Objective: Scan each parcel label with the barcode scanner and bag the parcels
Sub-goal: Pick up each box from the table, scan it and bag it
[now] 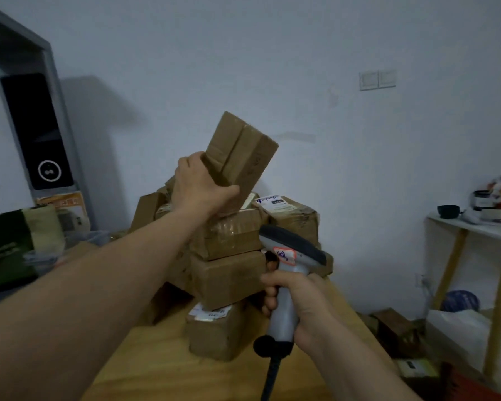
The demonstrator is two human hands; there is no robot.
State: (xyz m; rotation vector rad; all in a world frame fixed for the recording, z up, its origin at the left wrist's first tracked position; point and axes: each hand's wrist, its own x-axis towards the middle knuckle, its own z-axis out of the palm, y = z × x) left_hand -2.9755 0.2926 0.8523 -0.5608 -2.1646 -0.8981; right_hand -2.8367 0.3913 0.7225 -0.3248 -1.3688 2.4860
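Note:
My left hand (pixel 198 188) grips a brown cardboard parcel (pixel 240 153) by its lower end and holds it tilted above the pile; its visible faces show tape but no label. My right hand (pixel 294 299) is wrapped around the grey handle of the barcode scanner (pixel 289 256), whose dark head points toward the pile. A pile of several brown parcels (pixel 229 256) sits on the wooden table (pixel 156 366); some show white labels, such as the low front one (pixel 214 331) and one at the back right (pixel 289 211).
A dark door panel with a grey frame (pixel 38 131) stands at the left, with boxes and bags below it. A small white side table (pixel 472 227) with cups stands at the right, with boxes and bags on the floor beneath it. The scanner's black cable (pixel 272 377) hangs over the table.

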